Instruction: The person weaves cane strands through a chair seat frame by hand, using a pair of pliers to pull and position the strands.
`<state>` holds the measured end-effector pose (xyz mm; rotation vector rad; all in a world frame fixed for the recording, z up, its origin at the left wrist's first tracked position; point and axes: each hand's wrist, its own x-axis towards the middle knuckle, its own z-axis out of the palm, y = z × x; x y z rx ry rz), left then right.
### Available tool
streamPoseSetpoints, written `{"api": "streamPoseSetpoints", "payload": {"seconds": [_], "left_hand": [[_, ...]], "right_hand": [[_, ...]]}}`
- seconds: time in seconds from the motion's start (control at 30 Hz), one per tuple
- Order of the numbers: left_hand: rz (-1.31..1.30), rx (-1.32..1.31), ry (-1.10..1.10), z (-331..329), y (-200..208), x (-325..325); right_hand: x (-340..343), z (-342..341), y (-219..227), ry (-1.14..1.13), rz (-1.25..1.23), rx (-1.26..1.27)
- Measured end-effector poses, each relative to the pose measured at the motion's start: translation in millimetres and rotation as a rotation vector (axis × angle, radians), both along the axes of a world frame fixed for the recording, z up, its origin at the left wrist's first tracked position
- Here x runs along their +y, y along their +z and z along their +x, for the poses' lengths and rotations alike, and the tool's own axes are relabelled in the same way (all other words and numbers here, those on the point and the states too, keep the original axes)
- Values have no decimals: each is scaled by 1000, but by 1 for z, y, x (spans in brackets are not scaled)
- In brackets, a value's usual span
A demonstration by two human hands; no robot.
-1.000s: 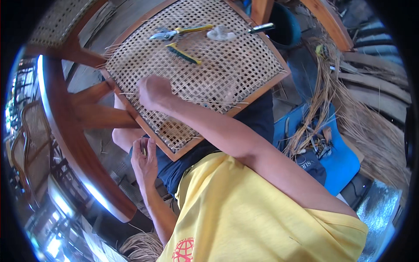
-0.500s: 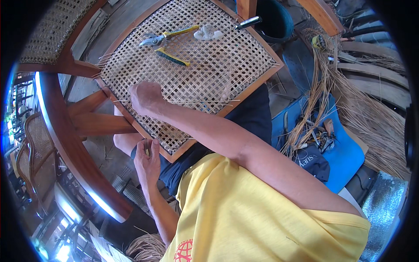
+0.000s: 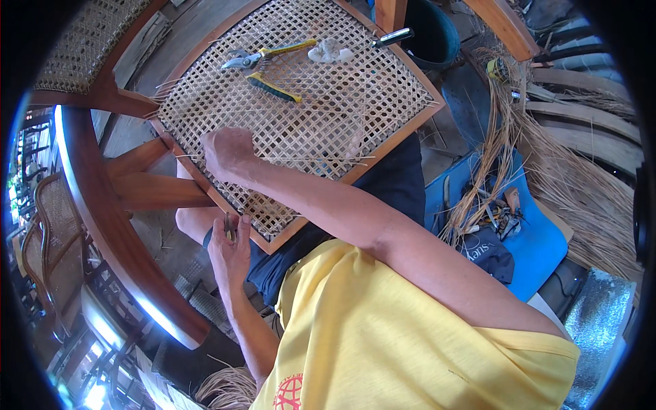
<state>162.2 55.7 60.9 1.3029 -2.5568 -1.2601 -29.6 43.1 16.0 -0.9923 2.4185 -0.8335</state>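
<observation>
Woven cane seat in a wooden frame, seen from the head camera, resting across the person's lap. The right forearm slants in from the lower right and crosses the seat's near edge. The right hand is over the left part of the weave, its grip pressed together in a fist, palm side hidden. The left hand points upward beside the frame near its closest corner; its grip appears to pinch a small yellowish piece, too small to name. Pruners lie with handles spread on the weave's far half, near a white lump. To the right, a blue plastic tray holds small tools, a dark cloth bag and ends of long plant fibres. Beyond the seat's far right edge stands a teal bucket, its inside in deep shadow.
</observation>
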Motion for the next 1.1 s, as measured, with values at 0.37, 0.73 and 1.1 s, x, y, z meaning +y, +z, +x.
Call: {"api": "streamPoseSetpoints", "payload": {"seconds": [0.37,0.73,1.1], "left_hand": [[9,-56,-175,-34,21,21],[108,303,-646,-153,-22,91],[34,248,-789,-164,-40,107]], "right_hand": [[45,-13,24,-23,-361,-125],[327,-45,14,-126,-180,147],[307,-29,-7,-132,-225,262]]}}
